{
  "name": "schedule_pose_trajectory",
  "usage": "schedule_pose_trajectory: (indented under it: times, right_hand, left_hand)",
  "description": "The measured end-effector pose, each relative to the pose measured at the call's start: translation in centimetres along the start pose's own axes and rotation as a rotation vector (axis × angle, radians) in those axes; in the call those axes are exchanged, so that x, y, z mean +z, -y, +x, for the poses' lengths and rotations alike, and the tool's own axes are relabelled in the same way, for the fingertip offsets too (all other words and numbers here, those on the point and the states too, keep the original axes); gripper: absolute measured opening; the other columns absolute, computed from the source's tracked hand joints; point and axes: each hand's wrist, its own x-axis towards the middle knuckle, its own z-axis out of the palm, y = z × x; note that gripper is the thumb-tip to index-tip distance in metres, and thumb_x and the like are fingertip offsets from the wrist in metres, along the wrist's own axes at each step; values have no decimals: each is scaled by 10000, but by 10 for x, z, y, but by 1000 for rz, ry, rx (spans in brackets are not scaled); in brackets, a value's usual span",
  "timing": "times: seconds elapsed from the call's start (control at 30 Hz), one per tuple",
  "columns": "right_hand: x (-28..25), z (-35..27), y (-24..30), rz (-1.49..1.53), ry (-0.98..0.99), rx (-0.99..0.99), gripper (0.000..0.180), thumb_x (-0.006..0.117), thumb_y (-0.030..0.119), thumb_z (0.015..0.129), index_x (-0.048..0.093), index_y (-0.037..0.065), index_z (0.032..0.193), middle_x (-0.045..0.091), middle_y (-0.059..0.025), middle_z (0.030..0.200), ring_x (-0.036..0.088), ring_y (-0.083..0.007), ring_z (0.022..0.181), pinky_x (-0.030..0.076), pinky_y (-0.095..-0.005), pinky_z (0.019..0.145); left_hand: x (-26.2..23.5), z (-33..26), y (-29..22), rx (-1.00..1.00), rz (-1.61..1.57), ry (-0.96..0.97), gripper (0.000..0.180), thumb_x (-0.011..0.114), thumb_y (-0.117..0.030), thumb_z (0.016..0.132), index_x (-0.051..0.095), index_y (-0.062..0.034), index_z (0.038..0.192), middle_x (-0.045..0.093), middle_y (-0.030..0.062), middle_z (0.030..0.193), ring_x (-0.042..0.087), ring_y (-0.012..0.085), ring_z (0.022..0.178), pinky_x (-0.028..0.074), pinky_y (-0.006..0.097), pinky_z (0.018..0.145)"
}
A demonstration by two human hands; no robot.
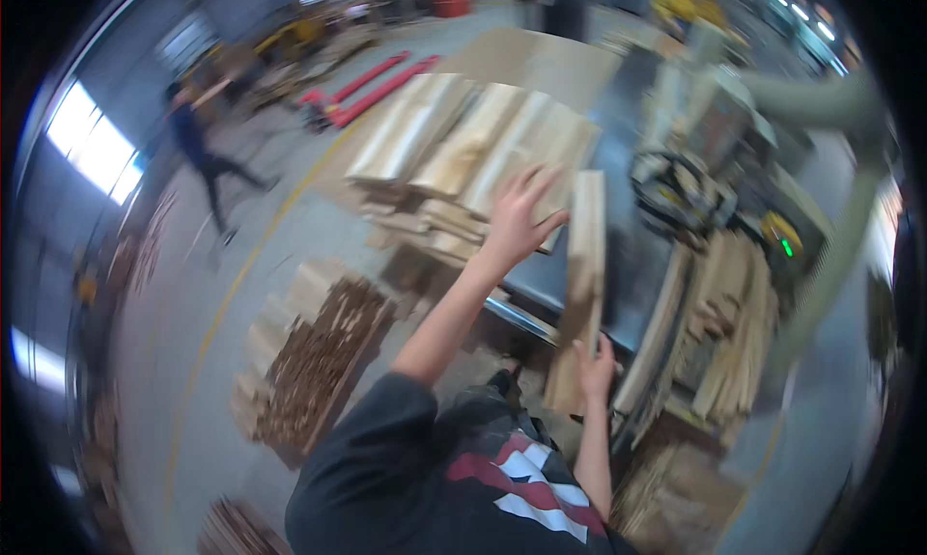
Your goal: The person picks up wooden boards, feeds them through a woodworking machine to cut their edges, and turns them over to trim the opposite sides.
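A long wooden board (585, 256) lies lengthwise in front of me, over the edge of the dark metal machine table (630, 265). My right hand (596, 372) grips it by its right side close to the near end. My left hand (526, 212) has its fingers spread and holds nothing. That hand is above the near right part of a stack of pale boards (473, 150), left of the held board; whether it touches the stack I cannot tell. The view is somewhat blurred.
A machine (710, 130) with a thick hose (821, 97) stands on the right, beside long wood strips (729, 333). At lower left is a pile of wood pieces (319, 347). A red pallet jack (372, 87) and a walking person (208, 154) are farther off.
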Motion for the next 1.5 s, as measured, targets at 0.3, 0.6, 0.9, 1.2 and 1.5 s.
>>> schedule_pose_trajectory:
  times: [0.3,0.6,0.9,1.2,1.5]
  right_hand:
    - [31,-31,-89,301,-74,125,585,554,-11,930,379,-16,1488,451,-153,1495,419,-230,1381,318,-316,1138]
    - [19,-63,-76,194,-183,177,595,658,138,938,426,32,1475,625,-91,1217,570,-141,1070,454,-269,931]
    - [6,-86,-66,197,-107,303,564,498,267,1044,322,36,1528,453,-194,1484,466,-257,1333,380,-339,1074]
    - [3,-48,-62,79,-243,173,554,432,285,1057,281,91,1554,380,-241,1529,363,-369,1418,300,-398,1140]
    - [-1,9,-57,109,-308,194,548,489,228,1031,327,94,1537,510,-244,1427,491,-329,1327,377,-367,1073]
  left_hand:
    - [148,-241,-26,-66,132,561,478,592,-352,942,570,-190,1391,286,331,1526,259,520,1419,288,564,1117]
    - [199,-220,-11,-146,30,500,571,594,-222,976,385,-91,1491,174,398,1528,211,544,1423,258,528,1164]
    - [241,-191,2,-147,-61,423,382,657,-241,932,634,-109,1290,302,413,1468,398,540,1326,396,484,1086]
    - [275,-172,2,-152,-11,364,354,665,-224,918,658,-101,1250,343,395,1458,437,533,1296,423,485,1062]
    - [305,-132,15,-151,13,365,370,651,-250,925,653,-118,1272,343,375,1472,447,502,1302,418,466,1078]
